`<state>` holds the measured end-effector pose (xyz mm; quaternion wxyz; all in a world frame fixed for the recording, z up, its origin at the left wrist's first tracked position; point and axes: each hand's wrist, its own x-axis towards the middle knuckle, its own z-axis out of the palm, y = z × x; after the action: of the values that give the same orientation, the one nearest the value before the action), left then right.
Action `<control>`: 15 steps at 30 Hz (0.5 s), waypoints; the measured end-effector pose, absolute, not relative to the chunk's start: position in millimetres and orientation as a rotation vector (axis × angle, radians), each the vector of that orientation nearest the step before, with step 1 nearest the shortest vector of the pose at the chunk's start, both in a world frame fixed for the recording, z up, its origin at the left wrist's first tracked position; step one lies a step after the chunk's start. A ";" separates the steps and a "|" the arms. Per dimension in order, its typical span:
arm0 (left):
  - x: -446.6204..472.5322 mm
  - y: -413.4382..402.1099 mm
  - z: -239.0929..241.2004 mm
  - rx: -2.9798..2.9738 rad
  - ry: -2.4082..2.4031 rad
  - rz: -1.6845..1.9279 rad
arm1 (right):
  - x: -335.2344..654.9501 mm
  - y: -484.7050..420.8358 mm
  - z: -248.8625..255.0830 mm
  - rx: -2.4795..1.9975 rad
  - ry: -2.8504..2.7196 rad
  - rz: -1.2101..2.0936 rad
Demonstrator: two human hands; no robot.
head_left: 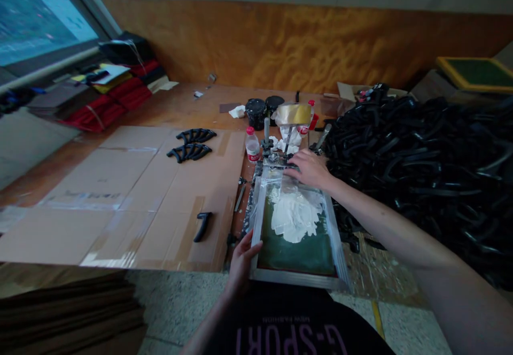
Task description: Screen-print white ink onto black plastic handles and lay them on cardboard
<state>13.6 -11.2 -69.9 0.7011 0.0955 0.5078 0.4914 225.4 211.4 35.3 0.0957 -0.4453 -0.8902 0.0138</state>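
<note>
A screen printing frame with silvery edges and green mesh lies before me. Thick white ink is spread over the upper half of its mesh. My left hand grips the frame's near left edge, thumb on top. At the far end, my right hand is closed beside the metal clamp; a translucent strip shows below its fingers, and what they hold is unclear. Left of the frame, one curved black handle-like part rests on flattened cardboard. Two rows of similar black parts lie farther back.
A large heap of black parts rises close on the right. Behind the clamp stand a red-capped bottle, ink-stained black tubs and a tape roll. Red bundles are stacked back left, and a wooden board borders the table.
</note>
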 end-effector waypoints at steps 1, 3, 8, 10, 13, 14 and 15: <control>13.6 -11.6 -70.8 0.213 1.148 1.096 | 225.4 204.0 32.5 -1.309 -2.678 0.042; 13.3 -12.4 -74.4 0.227 1.176 1.099 | 224.6 192.1 24.1 -1.328 -2.742 0.039; 12.1 -13.4 -92.3 0.363 1.216 1.138 | 221.0 172.6 -7.0 -1.416 -2.813 0.171; 12.1 -13.2 -99.7 0.412 1.249 1.145 | 219.2 163.7 -19.5 -1.442 -2.806 0.222; 12.4 -12.2 -107.1 0.453 1.314 1.147 | 216.6 147.7 -33.1 -1.457 -2.780 0.169; 12.5 -12.0 -108.5 0.470 1.325 1.144 | 215.7 142.2 -36.0 -1.449 -2.772 0.130; 12.5 -11.8 -109.6 0.488 1.329 1.140 | 214.8 136.9 -38.2 -1.434 -2.764 0.091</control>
<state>12.5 -11.8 -109.6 0.6145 0.2118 0.5769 0.4946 214.8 136.9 -38.2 0.0132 -0.4604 -0.8872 0.0291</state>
